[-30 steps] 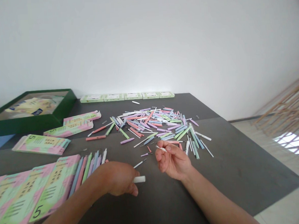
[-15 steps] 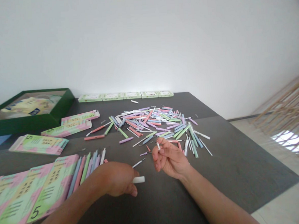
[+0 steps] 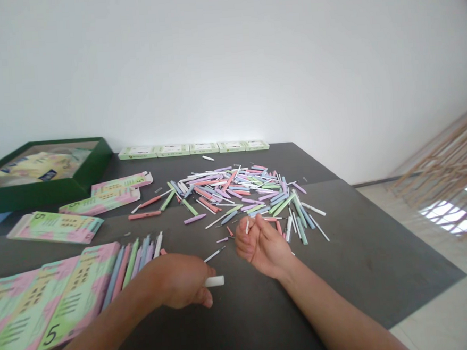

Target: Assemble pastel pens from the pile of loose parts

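Note:
My left hand (image 3: 185, 281) is closed around a white pen barrel (image 3: 215, 281), whose blunt end sticks out to the right past the fingers. A small white pen part (image 3: 247, 226) is pinched in the fingers of my right hand (image 3: 264, 245), which is raised with the palm partly turned up. Between the two hands a thin white refill (image 3: 214, 254) lies on the dark table. Just beyond my right hand spreads a loose heap of pen parts (image 3: 238, 188) in pink, green, blue, purple and white. Coloured pens (image 3: 131, 262) lie side by side left of my left hand.
Pink and green cartons marked 5 (image 3: 78, 298) overlap at the front left. More cartons (image 3: 57, 227) lie behind them, near a green box (image 3: 93, 171) with plastic bags inside. Small pale green boxes (image 3: 194, 149) line the wall. The table edge (image 3: 422, 244) drops to the floor at right.
The fingers of my right hand have curled in and shifted around the small white part. My left hand keeps its hold on the barrel. The whole view has shifted slightly.

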`<state>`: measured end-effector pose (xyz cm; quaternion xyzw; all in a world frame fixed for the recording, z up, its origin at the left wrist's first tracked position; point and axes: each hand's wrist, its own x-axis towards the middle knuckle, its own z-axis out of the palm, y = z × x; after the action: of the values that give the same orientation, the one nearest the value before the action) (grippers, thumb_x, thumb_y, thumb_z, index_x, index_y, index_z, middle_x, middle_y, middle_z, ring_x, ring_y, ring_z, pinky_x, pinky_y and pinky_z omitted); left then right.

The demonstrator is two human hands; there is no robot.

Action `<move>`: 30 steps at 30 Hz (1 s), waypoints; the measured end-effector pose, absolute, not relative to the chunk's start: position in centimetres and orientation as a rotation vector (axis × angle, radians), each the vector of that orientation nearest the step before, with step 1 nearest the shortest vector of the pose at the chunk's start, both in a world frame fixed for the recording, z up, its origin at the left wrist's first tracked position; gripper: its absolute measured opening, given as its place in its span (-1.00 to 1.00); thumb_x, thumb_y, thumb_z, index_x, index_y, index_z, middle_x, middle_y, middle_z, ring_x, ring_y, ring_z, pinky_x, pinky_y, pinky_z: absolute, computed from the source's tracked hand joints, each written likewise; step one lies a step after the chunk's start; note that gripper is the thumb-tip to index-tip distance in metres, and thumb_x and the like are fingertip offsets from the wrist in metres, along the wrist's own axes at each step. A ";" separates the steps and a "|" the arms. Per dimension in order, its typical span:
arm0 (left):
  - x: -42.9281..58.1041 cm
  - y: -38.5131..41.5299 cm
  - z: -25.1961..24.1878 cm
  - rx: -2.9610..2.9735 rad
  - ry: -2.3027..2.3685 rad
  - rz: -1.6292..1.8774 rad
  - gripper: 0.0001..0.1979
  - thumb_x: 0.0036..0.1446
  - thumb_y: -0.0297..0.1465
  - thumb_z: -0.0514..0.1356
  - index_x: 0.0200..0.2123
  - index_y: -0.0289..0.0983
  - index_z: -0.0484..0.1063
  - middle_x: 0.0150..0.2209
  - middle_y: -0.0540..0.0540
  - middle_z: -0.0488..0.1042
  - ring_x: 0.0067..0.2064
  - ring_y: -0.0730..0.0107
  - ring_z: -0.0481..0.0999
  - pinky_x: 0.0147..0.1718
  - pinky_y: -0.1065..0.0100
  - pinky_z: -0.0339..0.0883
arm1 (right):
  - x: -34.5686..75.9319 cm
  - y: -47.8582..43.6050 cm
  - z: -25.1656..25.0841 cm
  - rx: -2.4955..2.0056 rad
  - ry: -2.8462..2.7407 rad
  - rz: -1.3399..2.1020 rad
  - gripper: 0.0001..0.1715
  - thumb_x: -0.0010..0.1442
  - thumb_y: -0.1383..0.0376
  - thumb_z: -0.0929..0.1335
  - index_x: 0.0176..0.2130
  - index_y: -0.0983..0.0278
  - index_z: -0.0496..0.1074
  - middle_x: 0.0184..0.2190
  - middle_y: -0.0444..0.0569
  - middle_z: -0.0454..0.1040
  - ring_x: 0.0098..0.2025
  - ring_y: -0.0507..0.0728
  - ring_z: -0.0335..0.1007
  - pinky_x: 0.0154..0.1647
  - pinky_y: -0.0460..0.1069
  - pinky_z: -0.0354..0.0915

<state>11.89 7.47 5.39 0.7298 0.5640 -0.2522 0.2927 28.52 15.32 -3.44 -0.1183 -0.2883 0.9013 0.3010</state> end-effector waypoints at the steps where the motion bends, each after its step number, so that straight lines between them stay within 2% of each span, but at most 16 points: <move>1: 11.9 7.5 5.4 1.945 1.496 -0.675 -0.75 0.06 -0.29 0.18 -0.17 -0.14 0.50 -0.25 -0.14 0.59 -0.21 0.04 0.54 -0.26 0.17 0.33 | 28.5 15.4 -3.5 -0.308 -0.757 2.399 -0.61 0.25 0.04 0.19 -0.39 0.28 0.31 -0.58 -0.19 0.17 -0.62 -0.06 0.00 -0.59 -0.15 -0.01; 5: 12.0 7.6 5.7 1.934 1.479 -0.713 -0.75 0.08 -0.31 0.17 -0.15 -0.16 0.48 -0.23 -0.17 0.58 -0.20 0.01 0.54 -0.24 0.15 0.32 | 28.4 15.5 -3.9 -0.297 -0.729 2.427 -0.70 0.24 0.15 0.23 -0.43 0.28 0.28 -0.62 -0.22 0.13 -0.65 -0.08 -0.06 -0.62 -0.17 -0.06; 10: 12.2 7.7 5.8 1.909 1.473 -0.708 -0.75 0.07 -0.30 0.18 -0.16 -0.19 0.48 -0.24 -0.17 0.58 -0.19 0.00 0.54 -0.22 0.12 0.31 | 28.5 15.4 -3.5 -0.293 -0.724 2.435 -0.82 0.23 0.22 0.23 -0.29 0.27 0.33 -0.62 -0.24 0.13 -0.67 -0.10 -0.12 -0.64 -0.18 -0.09; 15: 11.8 7.6 5.4 1.939 1.482 -0.682 -0.76 0.06 -0.31 0.16 -0.19 -0.16 0.49 -0.29 -0.11 0.58 -0.24 0.09 0.54 -0.25 0.20 0.32 | 28.5 15.2 -3.4 -0.302 -0.779 2.401 -0.84 0.23 0.19 0.26 -0.27 0.24 0.30 -0.61 -0.26 0.14 -0.67 -0.11 -0.14 -0.64 -0.18 -0.11; 19: 11.3 7.7 5.5 1.942 1.507 -0.637 -0.77 0.05 -0.26 0.16 -0.22 -0.15 0.49 -0.32 -0.09 0.58 -0.26 0.10 0.54 -0.27 0.19 0.31 | 28.3 15.2 -4.0 -0.419 -0.892 2.299 -0.72 0.20 0.08 0.28 -0.29 0.25 0.29 -0.59 -0.23 0.19 -0.66 -0.11 -0.11 -0.64 -0.18 -0.12; 24: 11.0 8.0 6.1 1.933 1.505 -0.644 -0.73 0.06 -0.27 0.16 -0.18 -0.19 0.50 -0.32 -0.11 0.58 -0.34 0.17 0.53 -0.50 0.38 0.20 | 27.9 15.1 -4.2 -0.557 -0.920 2.320 -0.50 0.19 -0.11 0.17 -0.31 0.26 0.31 -0.55 -0.15 0.29 -0.64 -0.06 -0.01 -0.63 -0.14 -0.05; 30: 10.6 8.3 6.3 1.919 1.505 -0.650 -0.69 0.07 -0.26 0.16 -0.12 -0.21 0.49 -0.41 -0.07 0.56 -0.45 0.30 0.47 -0.63 0.43 0.01 | 27.7 14.7 -4.5 -0.669 -1.029 2.198 -0.66 0.19 0.08 0.26 -0.36 0.31 0.37 -0.52 -0.11 0.34 -0.60 -0.05 0.11 -0.58 -0.12 0.01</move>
<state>10.64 8.30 6.35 0.7245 0.5680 -0.2452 0.3040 27.70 14.72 -4.53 -0.2529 -0.3889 0.8310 0.3069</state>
